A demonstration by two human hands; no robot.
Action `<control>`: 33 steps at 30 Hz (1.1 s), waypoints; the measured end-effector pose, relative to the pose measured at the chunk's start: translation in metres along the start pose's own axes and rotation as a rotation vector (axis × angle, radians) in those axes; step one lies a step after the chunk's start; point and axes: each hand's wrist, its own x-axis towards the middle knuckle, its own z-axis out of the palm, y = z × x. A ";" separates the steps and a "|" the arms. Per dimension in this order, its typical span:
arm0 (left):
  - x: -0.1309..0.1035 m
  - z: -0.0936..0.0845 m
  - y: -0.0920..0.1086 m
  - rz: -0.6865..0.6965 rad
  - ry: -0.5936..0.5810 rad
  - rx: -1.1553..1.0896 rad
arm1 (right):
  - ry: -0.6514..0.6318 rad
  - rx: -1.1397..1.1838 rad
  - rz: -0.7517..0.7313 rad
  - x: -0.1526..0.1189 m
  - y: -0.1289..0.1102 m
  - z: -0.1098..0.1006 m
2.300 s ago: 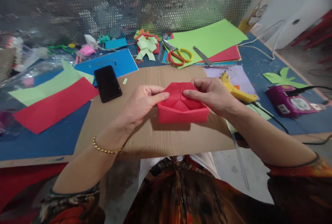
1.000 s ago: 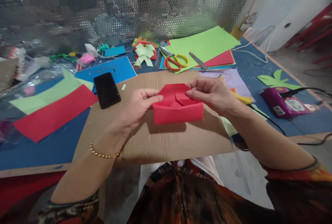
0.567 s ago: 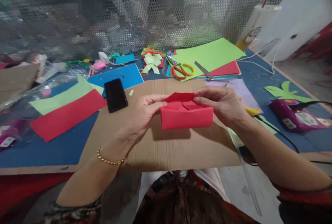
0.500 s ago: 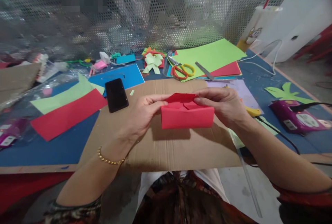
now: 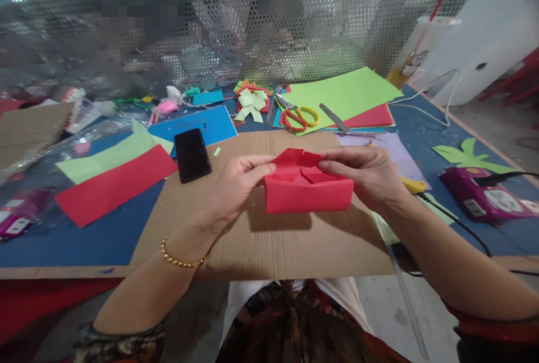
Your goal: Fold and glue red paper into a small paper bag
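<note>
Red paper (image 5: 309, 196): folded, with an open pocket, held between both hands over the cardboard (image 5: 202, 248) — its shadow falls beneath.
Left hand (image 5: 246, 183): clamped on the red paper's left side, thumb uppermost.
Right hand (image 5: 366, 175): clamped on its right side, thumb likewise on top.
Phone (image 5: 192, 155): dark screen up, beyond the left hand at the cardboard's left edge.
Red strip (image 5: 118, 184): left of the phone on the blue tabletop (image 5: 84, 251), overlapping pale green paper (image 5: 107, 156).
Scissors (image 5: 298, 109): behind the red paper, partly on the green sheet (image 5: 345, 92).
Glue gun (image 5: 413, 184): yellow — partly hidden by the right hand.
</note>
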 end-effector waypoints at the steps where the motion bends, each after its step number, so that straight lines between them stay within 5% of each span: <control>1: 0.000 0.000 0.000 0.004 0.005 0.007 | 0.003 0.011 0.007 0.000 0.000 0.001; 11: -0.001 0.003 -0.001 0.027 0.106 0.017 | -0.046 0.072 0.031 -0.001 -0.003 0.003; 33: -0.002 0.005 0.000 0.008 0.099 0.033 | -0.038 0.036 0.049 -0.003 -0.008 0.007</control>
